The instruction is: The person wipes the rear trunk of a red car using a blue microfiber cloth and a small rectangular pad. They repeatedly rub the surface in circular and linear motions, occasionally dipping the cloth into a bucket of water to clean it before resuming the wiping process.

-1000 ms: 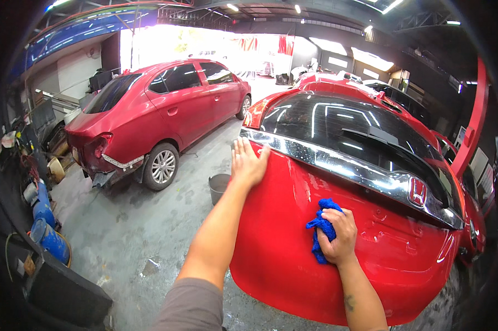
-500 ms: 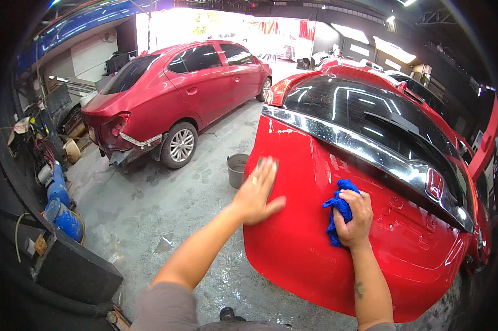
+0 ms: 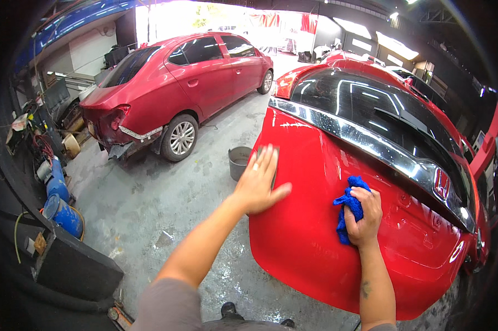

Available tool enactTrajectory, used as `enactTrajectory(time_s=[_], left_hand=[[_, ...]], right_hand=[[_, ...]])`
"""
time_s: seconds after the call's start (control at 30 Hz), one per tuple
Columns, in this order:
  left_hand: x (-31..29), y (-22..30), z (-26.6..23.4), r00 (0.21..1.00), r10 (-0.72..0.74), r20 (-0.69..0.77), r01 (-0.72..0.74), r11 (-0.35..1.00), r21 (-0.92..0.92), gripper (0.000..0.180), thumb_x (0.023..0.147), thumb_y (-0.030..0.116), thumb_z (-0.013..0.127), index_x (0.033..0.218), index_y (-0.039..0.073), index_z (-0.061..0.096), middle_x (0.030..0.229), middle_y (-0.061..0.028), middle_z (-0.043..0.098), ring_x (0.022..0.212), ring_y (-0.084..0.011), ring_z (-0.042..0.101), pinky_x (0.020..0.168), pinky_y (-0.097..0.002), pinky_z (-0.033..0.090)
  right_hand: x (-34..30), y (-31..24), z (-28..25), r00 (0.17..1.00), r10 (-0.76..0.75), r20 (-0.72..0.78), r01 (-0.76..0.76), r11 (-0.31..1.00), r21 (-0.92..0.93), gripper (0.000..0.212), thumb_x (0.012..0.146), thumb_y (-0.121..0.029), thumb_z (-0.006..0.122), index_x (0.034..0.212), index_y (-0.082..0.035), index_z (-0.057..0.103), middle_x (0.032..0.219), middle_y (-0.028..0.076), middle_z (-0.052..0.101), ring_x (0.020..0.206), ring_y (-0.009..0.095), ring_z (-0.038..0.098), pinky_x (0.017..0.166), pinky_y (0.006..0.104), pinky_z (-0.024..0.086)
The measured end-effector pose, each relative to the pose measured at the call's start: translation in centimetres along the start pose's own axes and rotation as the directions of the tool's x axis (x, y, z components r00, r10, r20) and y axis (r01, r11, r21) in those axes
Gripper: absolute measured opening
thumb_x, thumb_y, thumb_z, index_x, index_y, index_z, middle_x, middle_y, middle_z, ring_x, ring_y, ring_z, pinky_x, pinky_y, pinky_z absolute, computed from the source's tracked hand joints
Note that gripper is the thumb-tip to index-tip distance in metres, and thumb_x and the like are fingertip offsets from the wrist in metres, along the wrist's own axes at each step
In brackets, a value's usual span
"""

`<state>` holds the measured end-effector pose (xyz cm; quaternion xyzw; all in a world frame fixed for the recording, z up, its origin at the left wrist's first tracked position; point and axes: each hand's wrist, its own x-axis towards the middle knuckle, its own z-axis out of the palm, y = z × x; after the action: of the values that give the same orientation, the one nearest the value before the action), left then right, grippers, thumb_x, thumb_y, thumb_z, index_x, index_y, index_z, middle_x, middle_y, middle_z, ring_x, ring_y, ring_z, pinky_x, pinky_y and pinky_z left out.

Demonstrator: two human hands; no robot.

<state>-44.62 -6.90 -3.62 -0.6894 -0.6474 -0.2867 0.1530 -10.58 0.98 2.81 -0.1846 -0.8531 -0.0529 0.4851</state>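
Right hand point(image 3: 365, 215), closed round a bunched blue cloth point(image 3: 348, 200), at the red tailgate point(image 3: 298, 237); left hand point(image 3: 258, 185), fingers straight and unclenched, laid flat over a thin dark sheet point(image 3: 275, 165) on the tailgate's left side. Beyond: one grey bucket point(image 3: 238, 160), past the tailgate's edge; farther, one red sedan point(image 3: 216, 91).

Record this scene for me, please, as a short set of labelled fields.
Left hand: palm down, over a thin dark piece
Right hand: gripping a bunched blue cloth over the red tailgate
Trim: chrome strip below the rear window
Floor: grey bucket left of the tailgate
Beyond: red sedan
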Motion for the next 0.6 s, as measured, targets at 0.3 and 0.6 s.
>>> enactTrajectory(time_s=[0.3, 0.6], left_hand=[[-8.3, 2.8, 0.5, 0.998, 0.037, 0.046, -0.029, 0.986, -0.165, 0.105, 0.108, 0.059, 0.063, 0.175, -0.011, 0.022, 0.183, -0.0357, 0.019, 0.172, -0.0491, 0.016, 0.140, -0.0579, 0.016], [11.9, -4.9, -0.7, 0.975, -0.223, 0.005, 0.217, 0.943, -0.254, 0.100, 0.113, 0.060, 0.054, 0.177, -0.008, 0.018, 0.185, -0.0335, 0.014, 0.175, -0.0437, 0.011, 0.142, -0.0511, 0.014]], right_hand=[[-0.8, 0.8, -0.3, 1.000, 0.015, 0.000, -0.015, 1.000, -0.009, 0.036, 0.082, -0.007, 0.081, 0.117, -0.004, 0.074, 0.120, 0.020, 0.079, 0.112, 0.044, 0.073, 0.105, 0.0529, 0.054], [0.4, -0.1, 0.4, 1.000, -0.012, 0.002, 0.012, 1.000, 0.009, 0.035, 0.082, -0.009, 0.081, 0.117, -0.004, 0.074, 0.120, 0.020, 0.079, 0.112, 0.044, 0.072, 0.104, 0.0526, 0.055]])
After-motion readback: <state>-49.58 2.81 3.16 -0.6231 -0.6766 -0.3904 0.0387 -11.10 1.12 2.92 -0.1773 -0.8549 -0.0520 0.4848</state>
